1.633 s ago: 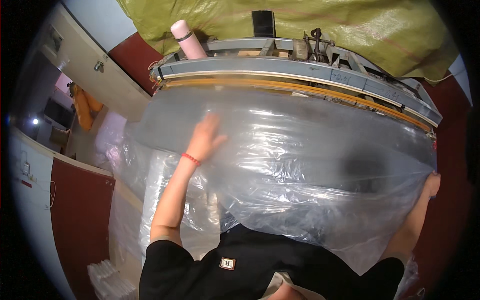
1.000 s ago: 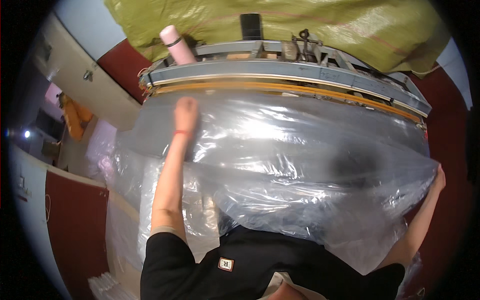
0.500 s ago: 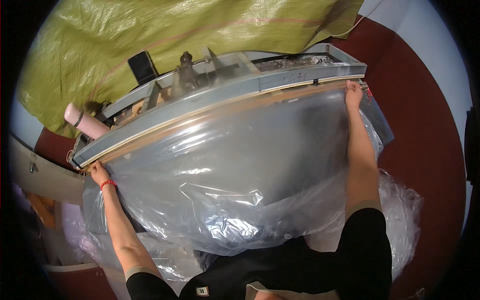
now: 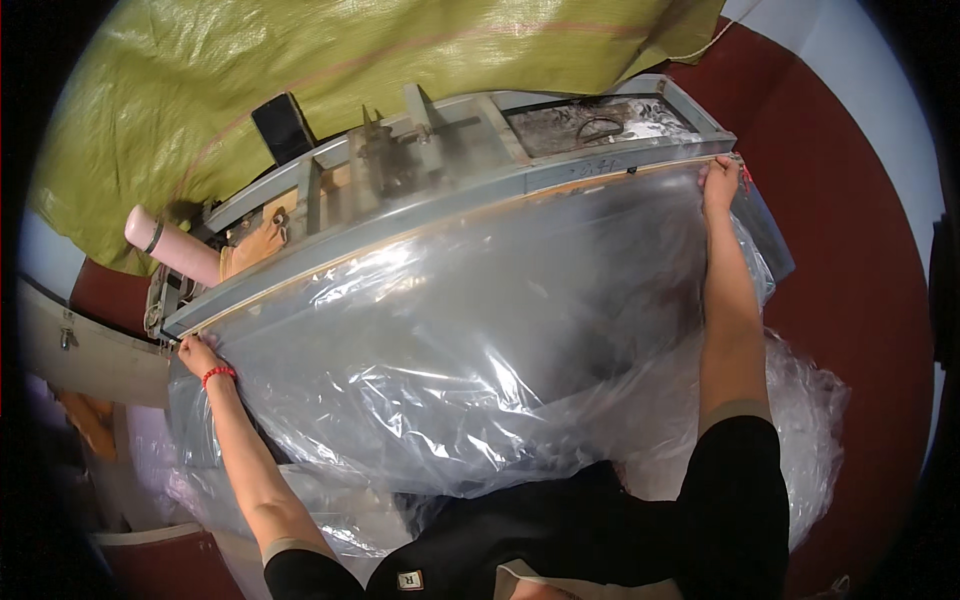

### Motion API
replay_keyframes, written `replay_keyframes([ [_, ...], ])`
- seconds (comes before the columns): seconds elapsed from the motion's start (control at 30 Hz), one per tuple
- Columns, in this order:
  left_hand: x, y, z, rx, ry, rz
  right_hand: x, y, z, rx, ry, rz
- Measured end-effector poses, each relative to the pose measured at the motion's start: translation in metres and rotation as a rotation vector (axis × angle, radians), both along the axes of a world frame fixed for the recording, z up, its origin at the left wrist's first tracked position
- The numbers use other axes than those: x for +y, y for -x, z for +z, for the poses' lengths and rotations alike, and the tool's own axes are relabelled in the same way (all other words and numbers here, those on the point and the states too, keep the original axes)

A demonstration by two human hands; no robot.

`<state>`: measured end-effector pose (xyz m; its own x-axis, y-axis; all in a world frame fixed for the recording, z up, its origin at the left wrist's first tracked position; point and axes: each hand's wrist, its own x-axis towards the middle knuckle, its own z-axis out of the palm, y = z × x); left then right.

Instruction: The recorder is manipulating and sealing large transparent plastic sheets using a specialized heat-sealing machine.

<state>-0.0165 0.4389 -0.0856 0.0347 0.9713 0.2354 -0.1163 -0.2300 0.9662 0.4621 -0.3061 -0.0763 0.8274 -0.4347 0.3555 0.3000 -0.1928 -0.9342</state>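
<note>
A wide clear plastic sheet (image 4: pixel 560 300) drapes from a long grey metal bar (image 4: pixel 450 212) down to my body, its far edge along a pale strip under the bar. My left hand (image 4: pixel 198 353), with a red bead bracelet (image 4: pixel 217 374) at the wrist, pinches the sheet's far left corner close to the bar's left end. At the right end, the fingers of my right hand (image 4: pixel 719 183) are closed on the far right corner. Between the hands the film is spread, with shiny wrinkles nearer me. The fingertips are partly hidden at both corners.
Behind the bar, a metal frame (image 4: pixel 485 130) holds crossbars and a tan glove (image 4: pixel 258 240). A pink bottle (image 4: pixel 170 248) and a dark phone (image 4: pixel 283 130) rest at its left. Yellow-green woven sheeting (image 4: pixel 400 50) hangs behind. More crumpled plastic (image 4: pixel 805 430) bulges at right, over dark red floor (image 4: pixel 850 260).
The grey bar has come down and tipped toward me, covering most of the brown strip. More of the frame's inside and the glove show. Both hands keep hold of the corners, shifting slightly.
</note>
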Motion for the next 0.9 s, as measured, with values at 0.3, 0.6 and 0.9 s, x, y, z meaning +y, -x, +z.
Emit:
replay_keyframes([
  [0.3,0.007,0.079,0.028,0.777,-0.138,-0.359,-0.026,0.057,0.032,-0.057,0.346,0.134],
  [0.6,-0.221,0.015,0.114,0.420,-0.046,-0.859,-0.171,0.132,0.070,0.211,0.704,-0.903],
  [0.9,-0.287,0.025,0.151,0.269,0.003,-1.035,0.191,0.274,0.162,-0.157,0.523,0.949],
])
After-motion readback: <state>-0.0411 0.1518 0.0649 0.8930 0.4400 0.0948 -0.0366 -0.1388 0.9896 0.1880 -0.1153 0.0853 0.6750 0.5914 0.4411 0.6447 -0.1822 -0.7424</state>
